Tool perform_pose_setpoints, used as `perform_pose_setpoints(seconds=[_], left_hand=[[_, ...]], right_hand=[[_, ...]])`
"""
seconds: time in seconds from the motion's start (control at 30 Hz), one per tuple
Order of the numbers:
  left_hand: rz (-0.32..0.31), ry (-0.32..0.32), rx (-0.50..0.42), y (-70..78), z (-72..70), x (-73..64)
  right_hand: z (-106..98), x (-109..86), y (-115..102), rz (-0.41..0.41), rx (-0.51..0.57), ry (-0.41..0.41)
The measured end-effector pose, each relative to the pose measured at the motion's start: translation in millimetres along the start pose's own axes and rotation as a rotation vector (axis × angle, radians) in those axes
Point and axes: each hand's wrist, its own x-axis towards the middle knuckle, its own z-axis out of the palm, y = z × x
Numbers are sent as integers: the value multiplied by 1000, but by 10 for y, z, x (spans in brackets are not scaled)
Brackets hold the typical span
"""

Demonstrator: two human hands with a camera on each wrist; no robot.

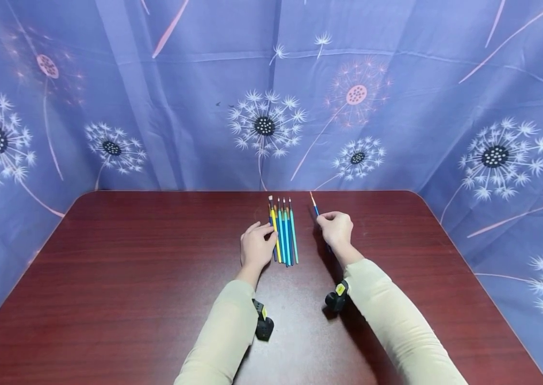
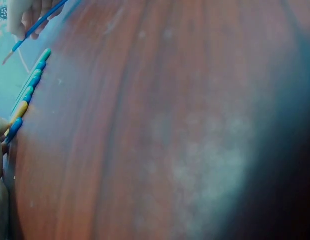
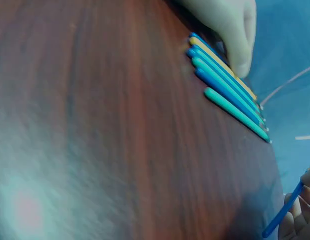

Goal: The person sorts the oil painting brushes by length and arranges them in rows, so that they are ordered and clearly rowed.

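Observation:
Several paintbrushes lie side by side, bristles away from me: turquoise [image 1: 293, 235] and blue handles, plus a yellow-handled paintbrush [image 1: 278, 243] near the left end. At that left end my left hand [image 1: 257, 247] rests its fingers and thumb against the yellow brush and the blue one beside it. To the right of the row, my right hand [image 1: 337, 229] pinches a blue paintbrush [image 1: 316, 210] between thumb and fingers, its orange-tan tip pointing to the table's far edge. The right wrist view shows the lower end of this blue handle [image 3: 282, 216] sticking out from the fingers.
The brushes lie on a dark red wood-grain table [image 1: 131, 278] near its far edge. Behind and at both sides hangs a blue dandelion-print curtain [image 1: 194, 107]. Each wrist carries a small black camera; one camera [image 1: 264, 325] sits by the left sleeve.

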Motion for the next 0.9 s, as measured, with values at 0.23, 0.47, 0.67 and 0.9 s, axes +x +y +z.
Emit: perform_pose_setpoints(seconds=[0.23, 0.47, 0.67, 0.9], left_hand=[[6, 16, 2, 4, -20, 10], [3, 21, -11, -8, 7, 6], [6, 22, -20, -14, 6, -17], [19, 24, 0, 3, 15, -19]], right_hand=[[-85, 150, -15, 0, -14, 15], [-151, 234, 13, 11, -23, 5], [-163, 254, 90, 36, -44, -16], [-187, 336, 164, 60, -50, -21]])
